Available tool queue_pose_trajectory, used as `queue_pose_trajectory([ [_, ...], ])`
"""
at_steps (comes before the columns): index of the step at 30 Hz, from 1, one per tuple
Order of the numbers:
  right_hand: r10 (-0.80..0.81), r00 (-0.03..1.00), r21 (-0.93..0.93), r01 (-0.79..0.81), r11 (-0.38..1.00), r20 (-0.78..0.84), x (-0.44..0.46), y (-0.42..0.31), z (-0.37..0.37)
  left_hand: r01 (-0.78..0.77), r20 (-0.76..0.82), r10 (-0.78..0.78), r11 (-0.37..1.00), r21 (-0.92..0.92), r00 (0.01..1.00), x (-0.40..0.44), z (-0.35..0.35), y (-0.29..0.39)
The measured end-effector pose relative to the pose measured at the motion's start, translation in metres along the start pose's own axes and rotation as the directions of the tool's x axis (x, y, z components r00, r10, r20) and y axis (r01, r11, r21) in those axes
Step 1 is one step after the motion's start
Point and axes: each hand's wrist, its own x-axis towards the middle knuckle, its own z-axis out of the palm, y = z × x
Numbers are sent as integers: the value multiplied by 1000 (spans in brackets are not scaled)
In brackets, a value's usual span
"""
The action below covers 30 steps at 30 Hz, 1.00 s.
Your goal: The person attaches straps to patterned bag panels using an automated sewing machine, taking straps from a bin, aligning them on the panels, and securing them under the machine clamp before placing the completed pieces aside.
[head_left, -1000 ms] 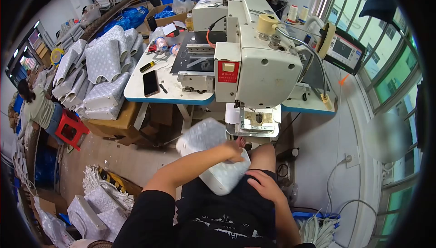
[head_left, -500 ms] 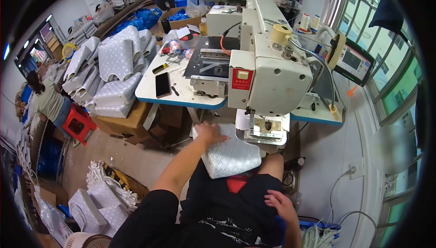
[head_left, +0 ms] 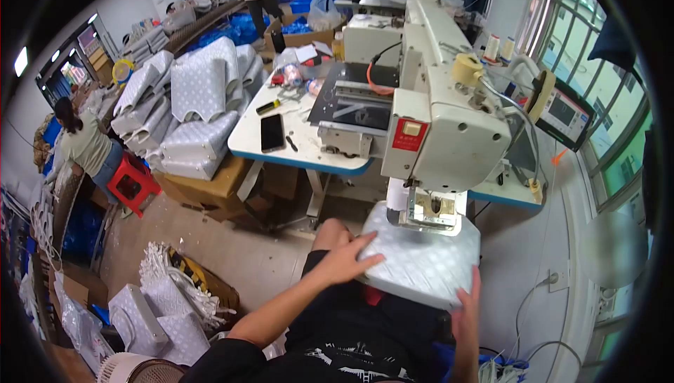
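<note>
A silver-white handbag body [head_left: 428,260] with a quilted-looking pattern is at the front of the sewing machine's bed [head_left: 434,216], under the machine head. Its top edge lies right at the bed; I cannot tell whether the bed goes inside it. My left hand [head_left: 347,260] grips the bag's left side, thumb across the face nearest me. On the lower right corner, my right hand [head_left: 466,311] holds the edge between thumb and straight fingers. The bag is held slightly tilted above my lap.
The sewing machine head [head_left: 460,130] stands close ahead. On its table [head_left: 246,137] lie a phone [head_left: 273,133] and a screwdriver [head_left: 267,107]. Stacked bag bodies [head_left: 199,88] are at the left, more [head_left: 144,316] at lower left. A person [head_left: 88,144] is by a red stool [head_left: 133,185].
The bag moved right and up to the machine bed. My left hand went right with it, and my right hand rose from my thigh onto the bag's edge. The view shifted slightly.
</note>
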Motion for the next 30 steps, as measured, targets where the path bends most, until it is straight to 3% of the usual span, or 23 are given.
queue_pose_trajectory([
  [2, 197, 977, -1, -198, 980, -77, -43, -20, -17, -87, 48, 96, 982, -169, 994, -24, 24, 19],
  [3, 197, 977, -10, -199, 980, -75, -57, -16, -31, -85, 42, 94, 981, -175, 995, -27, 37, 15],
  [5, 435, 884, 29, -436, 899, -173, -79, -10, -60, -5, 467, 98, 980, -198, 879, -26, 56, 6],
  [6, 432, 885, 24, -435, 900, -176, -79, -7, -72, -7, 465, 103, 979, -203, 879, -26, 59, 6],
  [9, 343, 914, -493, -405, 770, -215, -70, 11, -101, -3, 411, 34, 997, -77, 911, -32, 53, 18],
  [10, 344, 914, -483, -406, 776, -215, -67, 12, -112, -5, 417, 33, 998, -67, 908, -30, 54, 16],
  [11, 230, 954, -664, -298, 685, -191, -61, 10, -124, -5, 391, 54, 992, -126, 919, -24, 59, 14],
  [13, 19, 997, -924, -78, 376, -76, -56, 4, -138, -12, 335, 98, 968, -251, 937, -14, 65, 15],
  [18, -18, 999, -923, -39, 384, -49, -52, -11, -123, 67, 402, 41, 966, -251, 915, -9, 52, 36],
  [26, -74, 997, -963, -14, 269, -35, -73, -31, -120, 6, 291, 51, 981, -192, 955, -3, 64, 21],
  [29, -259, 964, -995, -35, 94, -58, -99, -55, -119, -266, 79, 265, 964, 9, 961, -4, 67, 19],
  [30, -256, 963, -993, -60, 98, -83, -115, -63, -134, -273, 102, 272, 962, 1, 957, -4, 64, 21],
])
